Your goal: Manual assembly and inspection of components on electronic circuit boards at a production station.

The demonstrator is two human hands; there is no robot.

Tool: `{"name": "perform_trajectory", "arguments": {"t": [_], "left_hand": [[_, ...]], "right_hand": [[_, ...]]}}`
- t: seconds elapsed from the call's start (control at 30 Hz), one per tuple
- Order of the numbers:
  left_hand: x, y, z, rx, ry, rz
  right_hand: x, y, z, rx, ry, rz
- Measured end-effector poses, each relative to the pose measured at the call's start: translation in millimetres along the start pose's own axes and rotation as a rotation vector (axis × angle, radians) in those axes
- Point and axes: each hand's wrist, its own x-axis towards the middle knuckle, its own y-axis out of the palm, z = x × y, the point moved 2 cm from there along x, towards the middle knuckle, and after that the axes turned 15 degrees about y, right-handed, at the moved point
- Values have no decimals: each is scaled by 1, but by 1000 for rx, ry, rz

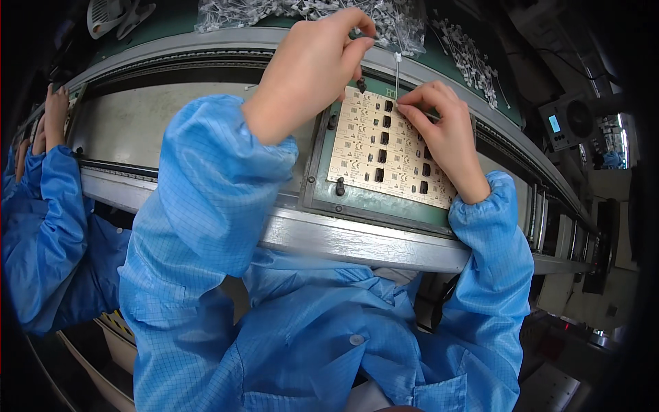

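A tan panel of printed circuit boards [357,147], carrying rows of black components, lies on a green fixture plate [357,198] with a dark frame. My right hand [443,127] reaches over the panel's far right part, thumb and forefinger pinched at the lower end of a thin cable. That cable's white connector [398,58] points up and away from me, past the panel's far edge. Over the far left corner is my left hand [319,65], its thumb and forefinger curled with tips nearly together. Whatever those tips may hold is not visible.
Beyond the far rail, a clear bag [264,12] holds many white-ended cables; more loose cables [470,58] lie to its right. A metal rail [343,237] runs along my side. At the left, a co-worker's hand [56,113] and blue sleeve show. A device with a lit screen [555,123] stands right.
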Motion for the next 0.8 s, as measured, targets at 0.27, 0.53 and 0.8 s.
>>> {"name": "perform_trajectory", "arguments": {"t": [0.27, 0.53, 0.8], "left_hand": [[-1, 9, 20, -16, 181, -83], [-1, 10, 16, -403, 52, 223], [-9, 11, 22, -372, 39, 323]], "right_hand": [[-1, 7, -7, 225, 223, 163], [0, 6, -9, 88, 126, 127], [-10, -11, 10, -228, -95, 145]]}}
